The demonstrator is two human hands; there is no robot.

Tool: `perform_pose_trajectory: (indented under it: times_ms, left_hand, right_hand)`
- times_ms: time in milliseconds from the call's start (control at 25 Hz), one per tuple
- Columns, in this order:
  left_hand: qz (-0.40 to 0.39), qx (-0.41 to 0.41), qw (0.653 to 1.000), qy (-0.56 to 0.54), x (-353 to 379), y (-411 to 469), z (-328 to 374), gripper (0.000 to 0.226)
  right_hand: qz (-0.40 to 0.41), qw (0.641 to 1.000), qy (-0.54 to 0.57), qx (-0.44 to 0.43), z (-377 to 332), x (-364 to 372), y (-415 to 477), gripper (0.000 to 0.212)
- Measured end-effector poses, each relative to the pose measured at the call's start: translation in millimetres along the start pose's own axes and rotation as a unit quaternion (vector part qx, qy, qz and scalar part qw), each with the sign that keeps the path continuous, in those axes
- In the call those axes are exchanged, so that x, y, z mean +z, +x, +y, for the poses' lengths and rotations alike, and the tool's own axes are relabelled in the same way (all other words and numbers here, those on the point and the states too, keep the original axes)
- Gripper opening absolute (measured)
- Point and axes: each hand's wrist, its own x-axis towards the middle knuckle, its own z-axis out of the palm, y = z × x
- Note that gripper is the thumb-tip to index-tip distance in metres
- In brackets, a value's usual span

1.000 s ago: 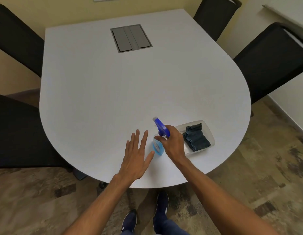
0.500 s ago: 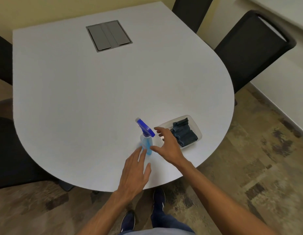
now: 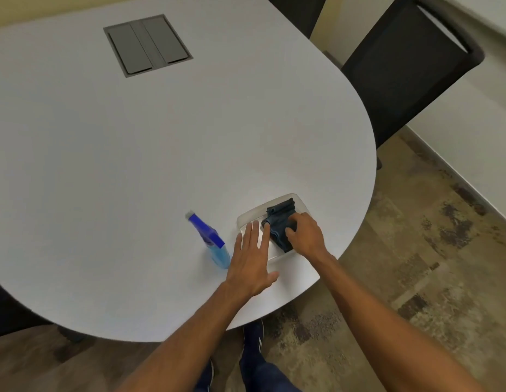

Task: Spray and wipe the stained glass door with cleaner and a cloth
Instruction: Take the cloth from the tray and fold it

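A spray bottle [image 3: 210, 241] with a blue trigger head and pale blue liquid stands on the white table [image 3: 133, 165] near its front edge, with nothing holding it. Right of it sits a clear plastic tray [image 3: 249, 217] with a folded dark blue cloth [image 3: 278, 223] in it. My right hand [image 3: 304, 234] rests on the cloth, fingers curled onto its right side. My left hand [image 3: 250, 260] lies flat with fingers spread over the tray's left part, just right of the bottle. No glass door is in view.
A grey cable hatch [image 3: 147, 45] is set into the table's far part. Black chairs stand at the right [image 3: 401, 69] and the far left edge. Patterned floor [image 3: 416, 264] lies to the right, with a white wall base beyond. My shoes show under the table edge.
My right hand let go of the spray bottle and moved right onto the cloth in the tray. My left hand moved right to the tray. The view shifted right.
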Motion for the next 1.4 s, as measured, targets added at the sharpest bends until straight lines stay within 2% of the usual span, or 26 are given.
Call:
perform_pose_trajectory:
  times_ms: [240, 560, 720, 840, 1000, 1160, 1400]
  left_hand:
    - [-0.038, -0.059, 0.997, 0.023, -1.4, 50.3, 2.2, 0.14]
    - [-0.087, -0.118, 0.989, 0.008, -2.9, 69.0, -0.4, 0.144]
    - [-0.087, -0.129, 0.988, 0.001, -1.8, 71.4, 0.5, 0.145]
    - [-0.078, -0.13, 0.988, -0.008, -0.4, 70.9, -0.8, 0.145]
    - [-0.076, -0.135, 0.988, -0.006, -0.9, 71.4, -2.0, 0.143]
    - [-0.078, -0.138, 0.987, 0.005, -1.6, 71.5, -0.9, 0.145]
    - [-0.067, -0.136, 0.988, -0.017, -4.3, 68.3, 1.5, 0.148]
  right_hand:
    - [-0.019, 0.995, -0.082, 0.048, 0.1, 19.9, 39.7, 0.046]
    - [-0.018, 0.99, -0.104, 0.093, -0.8, 40.8, 59.2, 0.053]
    - [-0.02, 0.992, -0.099, 0.07, 0.2, 44.9, 62.4, 0.057]
    - [-0.011, 0.993, -0.111, 0.024, 0.4, 44.4, 60.4, 0.047]
    - [-0.013, 0.999, -0.035, -0.01, 2.2, 37.8, 49.7, 0.029]
    - [0.03, 0.996, 0.082, -0.004, 2.5, 13.6, 39.4, 0.042]
    - [0.07, 0.976, 0.206, 0.006, 11.2, -37.6, 26.3, 0.034]
